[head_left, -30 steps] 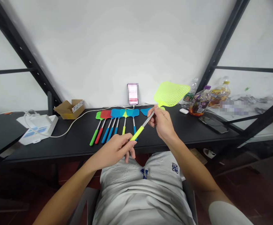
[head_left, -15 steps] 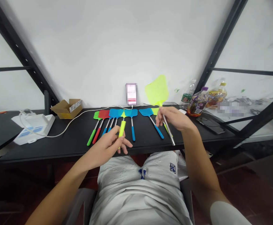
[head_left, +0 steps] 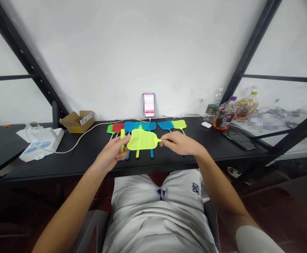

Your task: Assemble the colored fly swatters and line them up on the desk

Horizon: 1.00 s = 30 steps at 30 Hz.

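Note:
My right hand [head_left: 181,142] pinches the neck of a yellow-green fly swatter, whose perforated head [head_left: 143,139] points left, level above the table. Its metal shaft is hidden by that hand. Closed around a loose yellow handle [head_left: 122,137], my left hand [head_left: 113,149] is at the far left edge of the swatter head; whether its fingers also touch the head I cannot tell. Behind and below lie more fly swatters in a row: a green one [head_left: 110,129], a red one [head_left: 118,127], several blue ones [head_left: 165,125] and a yellow one [head_left: 179,124].
A phone [head_left: 149,104] leans on the wall, with a white cable along the black table [head_left: 76,160]. An open cardboard box [head_left: 75,124] and a white device [head_left: 41,144] stand left. Bottles [head_left: 224,114], a white case [head_left: 206,124] and a dark phone [head_left: 239,140] are right.
The held swatter has swung from upright to level, its head now to the left and lower, between my hands. My left hand has moved left, and the yellow handle is more upright.

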Available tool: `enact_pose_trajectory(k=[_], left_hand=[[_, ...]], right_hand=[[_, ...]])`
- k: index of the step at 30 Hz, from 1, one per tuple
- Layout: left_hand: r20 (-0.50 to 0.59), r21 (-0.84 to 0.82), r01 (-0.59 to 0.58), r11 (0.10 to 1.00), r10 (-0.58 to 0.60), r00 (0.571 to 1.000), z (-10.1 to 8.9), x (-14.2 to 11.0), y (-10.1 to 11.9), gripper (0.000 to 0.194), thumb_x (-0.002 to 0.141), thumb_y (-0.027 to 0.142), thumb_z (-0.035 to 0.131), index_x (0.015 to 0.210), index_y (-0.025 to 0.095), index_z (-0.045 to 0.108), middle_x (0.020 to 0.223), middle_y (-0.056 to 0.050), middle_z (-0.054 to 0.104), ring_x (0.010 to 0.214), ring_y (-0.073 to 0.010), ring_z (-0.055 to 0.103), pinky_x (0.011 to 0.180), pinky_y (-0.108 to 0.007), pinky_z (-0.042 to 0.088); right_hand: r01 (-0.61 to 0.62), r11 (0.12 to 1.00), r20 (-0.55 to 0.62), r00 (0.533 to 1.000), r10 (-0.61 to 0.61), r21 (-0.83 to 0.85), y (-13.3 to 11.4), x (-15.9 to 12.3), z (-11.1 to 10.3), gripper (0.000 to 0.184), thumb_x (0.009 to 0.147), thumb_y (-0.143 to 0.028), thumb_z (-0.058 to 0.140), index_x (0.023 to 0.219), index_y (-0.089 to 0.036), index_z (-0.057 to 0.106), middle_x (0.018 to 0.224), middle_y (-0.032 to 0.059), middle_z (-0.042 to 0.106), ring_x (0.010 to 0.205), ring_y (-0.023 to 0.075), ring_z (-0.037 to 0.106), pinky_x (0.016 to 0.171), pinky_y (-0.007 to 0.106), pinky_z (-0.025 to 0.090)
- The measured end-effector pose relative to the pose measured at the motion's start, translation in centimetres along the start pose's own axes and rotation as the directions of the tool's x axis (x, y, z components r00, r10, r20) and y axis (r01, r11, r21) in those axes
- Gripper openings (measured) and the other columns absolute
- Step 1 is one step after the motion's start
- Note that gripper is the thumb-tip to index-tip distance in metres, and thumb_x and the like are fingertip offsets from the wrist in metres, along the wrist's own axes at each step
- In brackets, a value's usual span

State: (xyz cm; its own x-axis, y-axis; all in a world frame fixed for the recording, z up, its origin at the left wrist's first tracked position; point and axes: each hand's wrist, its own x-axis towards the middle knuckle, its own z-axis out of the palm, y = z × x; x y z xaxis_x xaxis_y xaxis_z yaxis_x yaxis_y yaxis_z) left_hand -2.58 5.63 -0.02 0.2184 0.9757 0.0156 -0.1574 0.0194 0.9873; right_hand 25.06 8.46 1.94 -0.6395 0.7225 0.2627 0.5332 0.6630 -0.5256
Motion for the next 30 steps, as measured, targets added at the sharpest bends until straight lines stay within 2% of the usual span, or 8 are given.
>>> enact_pose_trajectory(k=[1, 3, 5, 7, 14, 18, 24, 30], left_hand=[[-0.014, 0.038, 0.005, 0.999, -0.004, 1.000, 0.1, -0.1, -0.1, 0.034, 0.084, 0.045, 0.073, 0.078, 0.015, 0.057, 0.056, 0.007, 0.046, 0.036, -0.0002, 0.027, 0.037, -0.015, 0.017], [-0.052, 0.090, 0.031, 0.995, -0.026, 0.998, 0.4, -0.4, -0.2, 0.034, 0.078, 0.045, 0.078, 0.085, 0.015, 0.064, 0.065, 0.002, 0.059, 0.042, -0.0037, 0.045, 0.039, -0.015, 0.030], [-0.074, 0.112, 0.048, 0.992, -0.040, 0.996, 0.6, -0.7, -0.2, 0.037, 0.075, 0.043, 0.082, 0.097, 0.016, 0.069, 0.083, -0.004, 0.072, 0.064, -0.0129, 0.066, 0.052, -0.020, 0.049], [-0.067, 0.109, 0.039, 0.993, -0.032, 0.997, 0.7, -0.8, -0.1, 0.043, 0.073, 0.042, 0.083, 0.106, 0.017, 0.070, 0.099, -0.008, 0.075, 0.083, -0.0207, 0.072, 0.066, -0.026, 0.057], [-0.046, 0.087, -0.029, 0.996, 0.033, 0.998, 0.5, -0.5, -0.4, 0.048, 0.077, 0.042, 0.080, 0.116, 0.015, 0.069, 0.105, -0.011, 0.076, 0.088, -0.0227, 0.074, 0.066, -0.027, 0.059], [-0.048, 0.096, -0.069, 0.993, 0.074, 0.996, 0.6, -0.5, -0.4, 0.049, 0.075, 0.041, 0.082, 0.114, 0.014, 0.070, 0.104, -0.011, 0.076, 0.088, -0.0247, 0.074, 0.066, -0.028, 0.060], [-0.088, 0.147, -0.138, 0.979, 0.152, 0.984, 0.7, -0.7, -0.2, 0.046, 0.072, 0.044, 0.083, 0.107, 0.015, 0.072, 0.100, -0.011, 0.076, 0.087, -0.0256, 0.074, 0.069, -0.031, 0.061], [-0.208, 0.099, -0.240, 0.966, 0.256, 0.944, -0.4, -0.6, 0.5, 0.045, 0.073, 0.035, 0.083, 0.111, 0.014, 0.071, 0.103, -0.009, 0.076, 0.092, -0.0252, 0.074, 0.076, -0.031, 0.061]], right_hand=[[0.027, 1.000, 0.008, 1.000, -0.027, -0.011, -0.3, 0.0, 0.1, 0.024, 0.091, -0.021, 0.049, 0.076, -0.017, 0.068, 0.067, 0.0014, 0.060, 0.066, 0.0146, 0.049, 0.064, 0.028, 0.031], [0.068, 0.997, 0.027, 0.997, -0.067, -0.028, -0.6, 0.0, 0.3, 0.024, 0.090, -0.022, 0.050, 0.073, -0.017, 0.066, 0.065, 0.0005, 0.058, 0.063, 0.0135, 0.045, 0.062, 0.028, 0.029], [0.091, 0.995, 0.035, 0.995, -0.089, -0.045, -0.8, 0.0, 0.3, 0.024, 0.090, -0.022, 0.050, 0.072, -0.017, 0.065, 0.064, -0.0004, 0.056, 0.060, 0.0124, 0.042, 0.060, 0.028, 0.026], [0.098, 0.993, 0.040, 0.995, -0.096, -0.063, -0.8, 0.0, 0.2, 0.025, 0.091, -0.023, 0.048, 0.072, -0.017, 0.063, 0.062, -0.0017, 0.054, 0.058, 0.0114, 0.039, 0.059, 0.028, 0.025], [0.105, 0.992, 0.048, 0.994, -0.102, -0.065, -0.4, -0.2, -0.2, 0.032, 0.094, -0.028, 0.044, 0.064, -0.019, 0.042, 0.059, -0.0046, 0.036, 0.055, 0.0100, 0.031, 0.056, 0.027, 0.023], [0.110, 0.990, 0.049, 0.993, -0.107, -0.088, -0.3, -0.2, -0.1, 0.036, 0.097, -0.032, 0.042, 0.064, -0.020, 0.032, 0.058, -0.0050, 0.032, 0.055, 0.0097, 0.031, 0.057, 0.028, 0.023], [0.098, 0.990, 0.032, 0.995, -0.096, -0.099, 0.0, -0.1, -0.2, 0.042, 0.096, -0.036, 0.043, 0.061, -0.020, 0.028, 0.058, -0.0042, 0.028, 0.055, 0.0101, 0.026, 0.055, 0.028, 0.020], [-0.035, 0.995, -0.025, 0.999, 0.033, -0.093, 1.0, -0.7, -1.3, 0.049, 0.095, -0.043, 0.047, 0.057, -0.020, 0.028, 0.055, -0.0033, 0.029, 0.053, 0.0107, 0.026, 0.055, 0.029, 0.021]])
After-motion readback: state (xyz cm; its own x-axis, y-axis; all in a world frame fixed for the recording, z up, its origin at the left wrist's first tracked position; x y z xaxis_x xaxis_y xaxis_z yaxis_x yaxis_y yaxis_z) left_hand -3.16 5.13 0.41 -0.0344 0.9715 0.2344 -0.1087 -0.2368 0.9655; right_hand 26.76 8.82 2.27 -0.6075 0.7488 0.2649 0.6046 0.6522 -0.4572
